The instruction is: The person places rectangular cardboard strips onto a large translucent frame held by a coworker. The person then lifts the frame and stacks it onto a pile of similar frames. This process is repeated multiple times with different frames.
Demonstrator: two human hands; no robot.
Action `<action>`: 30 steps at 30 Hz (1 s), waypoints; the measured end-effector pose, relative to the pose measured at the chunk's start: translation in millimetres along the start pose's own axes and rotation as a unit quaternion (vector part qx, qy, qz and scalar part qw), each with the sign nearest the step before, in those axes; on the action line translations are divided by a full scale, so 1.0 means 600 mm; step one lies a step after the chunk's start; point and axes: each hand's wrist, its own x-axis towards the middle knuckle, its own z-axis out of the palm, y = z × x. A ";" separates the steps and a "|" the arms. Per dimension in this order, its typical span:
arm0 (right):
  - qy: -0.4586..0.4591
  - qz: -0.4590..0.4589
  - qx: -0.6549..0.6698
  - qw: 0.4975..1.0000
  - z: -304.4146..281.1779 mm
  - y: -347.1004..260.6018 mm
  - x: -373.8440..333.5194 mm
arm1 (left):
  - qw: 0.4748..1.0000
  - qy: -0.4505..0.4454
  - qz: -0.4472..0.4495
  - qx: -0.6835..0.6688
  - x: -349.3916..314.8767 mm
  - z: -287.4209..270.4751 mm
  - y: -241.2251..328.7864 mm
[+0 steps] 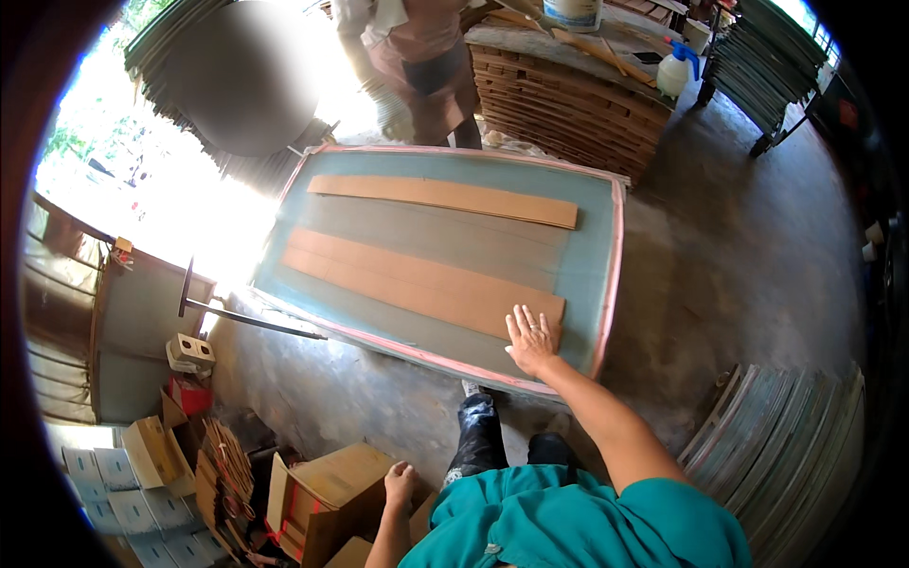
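Note:
A large rectangular framed panel [592, 275] with a pink edge and blue-green border lies in front of me. My right hand [533, 341] rests flat, fingers spread, on the right end of a wide brown board strip [407, 279], which shows long lines along it. One finger wears a ring. Farther away on the panel lies a narrower brown strip [440, 197], apparently more than one layer thick. Low beside my body, my left hand [401, 481] is curled closed above a cardboard box [346, 473], with nothing visible in it.
Across the panel stands another person in an apron, one gloved hand [393, 118] lowered. Behind is a tall brown stack [568, 104] bearing a bucket [573, 11] and a spray bottle [674, 71]. Stacked frames [786, 464] lean at the near right. Small boxes [147, 511] fill the near left.

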 end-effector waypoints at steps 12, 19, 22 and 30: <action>-0.036 -0.014 -0.038 0.999 -0.021 -0.046 0.096 | 0.994 -0.005 -0.085 0.071 0.190 -0.151 0.118; -0.178 0.166 -0.111 0.964 -0.001 -0.034 0.162 | 0.980 0.003 0.109 0.168 0.276 -0.136 0.281; -0.178 0.143 -0.059 0.972 -0.005 -0.046 0.129 | 0.836 0.068 0.370 0.400 0.280 -0.083 0.428; -0.122 0.126 -0.050 0.983 -0.094 -0.049 0.052 | 0.450 -0.068 0.522 0.721 0.466 0.076 0.662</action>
